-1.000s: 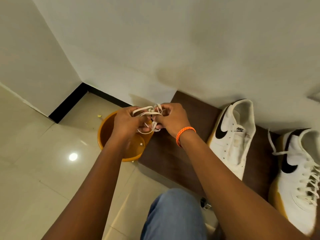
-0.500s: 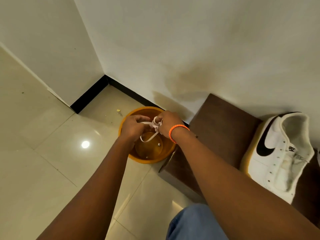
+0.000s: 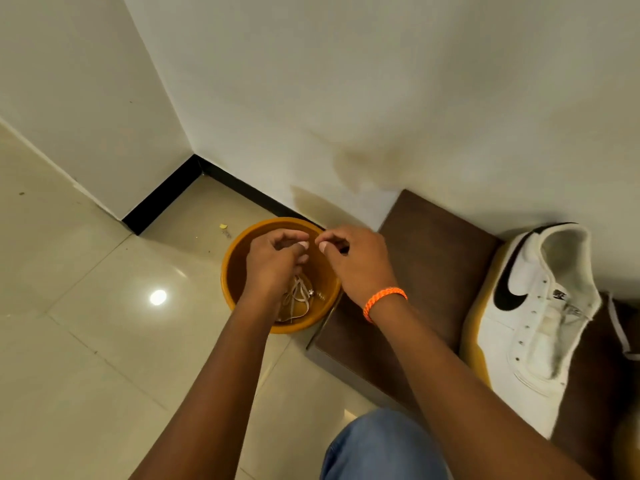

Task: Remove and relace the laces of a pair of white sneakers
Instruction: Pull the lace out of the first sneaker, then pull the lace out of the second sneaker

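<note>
Left hand (image 3: 273,261) over the orange basin (image 3: 239,251), fingers loosely curled, tips bunched toward the thumb. Nothing visibly between them. Right hand (image 3: 356,261) just right of it, over the basin's right rim, fingers likewise loosely curled with nothing in them. Thumbs of the two hands nearly meet, a small gap between. Orange braided wristband (image 3: 384,301) on the right wrist.

White lace (image 3: 296,301) lies bunched in the bottom of the basin, below and nearer than the left hand, partly hidden by the left wrist. It looks clear of both hands, though the wrist covers part of it, so contact there cannot be ruled out. A small shiny speck sits beside the lace; too small to identify.

Basin stands on the pale tiled floor (image 3: 104,341), close to the wall, touching or just beside the left end of a low dark brown bench (image 3: 426,271).

On the bench, right of the hands and well apart from them: one white sneaker (image 3: 530,327) with a black swoosh and tan sole, heel toward the wall, toe toward the viewer. Eyelets bare, tongue exposed, no lace in it. At the far right edge a white strip (image 3: 620,327), cut off by the frame.

Blue denim knee (image 3: 381,448) at bottom centre. Black skirting (image 3: 162,192) runs along the wall base into the far-left corner. A bright light reflection on the tiles left of the basin.
</note>
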{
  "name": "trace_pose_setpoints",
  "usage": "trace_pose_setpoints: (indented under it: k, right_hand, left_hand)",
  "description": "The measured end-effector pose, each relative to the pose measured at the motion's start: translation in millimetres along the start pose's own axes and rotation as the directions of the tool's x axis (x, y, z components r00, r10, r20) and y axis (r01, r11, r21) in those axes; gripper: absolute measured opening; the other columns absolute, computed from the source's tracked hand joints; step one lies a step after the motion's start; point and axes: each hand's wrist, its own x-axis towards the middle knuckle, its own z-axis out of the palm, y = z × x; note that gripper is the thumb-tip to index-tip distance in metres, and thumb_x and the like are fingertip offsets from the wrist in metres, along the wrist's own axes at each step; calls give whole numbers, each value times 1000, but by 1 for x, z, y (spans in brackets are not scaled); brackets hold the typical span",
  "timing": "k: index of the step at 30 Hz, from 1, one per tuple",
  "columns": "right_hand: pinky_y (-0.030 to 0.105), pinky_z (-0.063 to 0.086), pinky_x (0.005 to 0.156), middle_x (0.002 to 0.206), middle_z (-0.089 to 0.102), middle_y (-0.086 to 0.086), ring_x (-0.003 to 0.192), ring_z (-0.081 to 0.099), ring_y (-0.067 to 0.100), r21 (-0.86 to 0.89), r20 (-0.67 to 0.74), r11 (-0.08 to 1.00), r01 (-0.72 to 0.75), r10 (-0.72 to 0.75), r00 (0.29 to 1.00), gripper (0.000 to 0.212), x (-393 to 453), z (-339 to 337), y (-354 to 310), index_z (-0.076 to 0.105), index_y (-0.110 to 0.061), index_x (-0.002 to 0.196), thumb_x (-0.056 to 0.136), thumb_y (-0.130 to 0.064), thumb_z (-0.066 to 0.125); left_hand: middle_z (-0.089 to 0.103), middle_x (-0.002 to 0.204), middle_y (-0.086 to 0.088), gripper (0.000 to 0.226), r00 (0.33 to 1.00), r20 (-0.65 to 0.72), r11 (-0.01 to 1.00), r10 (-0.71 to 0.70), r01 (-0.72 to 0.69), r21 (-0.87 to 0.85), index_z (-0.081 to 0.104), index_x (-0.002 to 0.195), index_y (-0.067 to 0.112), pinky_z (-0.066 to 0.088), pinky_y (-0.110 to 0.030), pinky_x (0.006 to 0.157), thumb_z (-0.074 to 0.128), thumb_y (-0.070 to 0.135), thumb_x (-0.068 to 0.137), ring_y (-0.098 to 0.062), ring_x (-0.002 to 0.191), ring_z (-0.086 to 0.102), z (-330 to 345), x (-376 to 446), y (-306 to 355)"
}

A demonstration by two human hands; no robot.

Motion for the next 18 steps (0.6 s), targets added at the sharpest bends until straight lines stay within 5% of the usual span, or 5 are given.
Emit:
trace_pose_setpoints:
  k: [7,10,15,18]
  right_hand:
    - [14,47,78,90,72,-10,82,64,3,-137,-264,990,-34,-4,965,12,-73,-103,30,78,-24,93,88,-13,75]
    - [29,53,82,94,72,-4,84,63,10,-195,-323,973,-121,53,945,14,-102,-140,43,78,-20,100,90,-12,74]
    - [25,52,79,102,61,-2,84,56,5,-107,-580,973,-203,105,808,26,-147,-180,58,73,-25,110,90,-9,76]
    - [35,55,85,126,54,0,101,61,16,-17,-586,930,-367,288,757,52,-168,-189,85,57,-29,137,90,-31,79]
  left_hand:
    - [79,101,-2,14,939,340,998,55,-38,-58,78,109,18,66,-38,84,71,9,99,-19,90,79,82,-80,46]
    - [78,106,4,15,865,496,994,72,-104,37,79,110,23,66,-39,85,74,15,98,-13,101,75,123,-103,50]
    - [71,118,14,31,837,524,932,159,-303,201,75,123,30,57,-30,95,80,26,93,-3,107,65,174,-127,52]
    - [63,133,13,57,841,522,904,145,-327,275,65,139,28,52,-33,104,82,44,87,-6,119,59,192,-137,47]
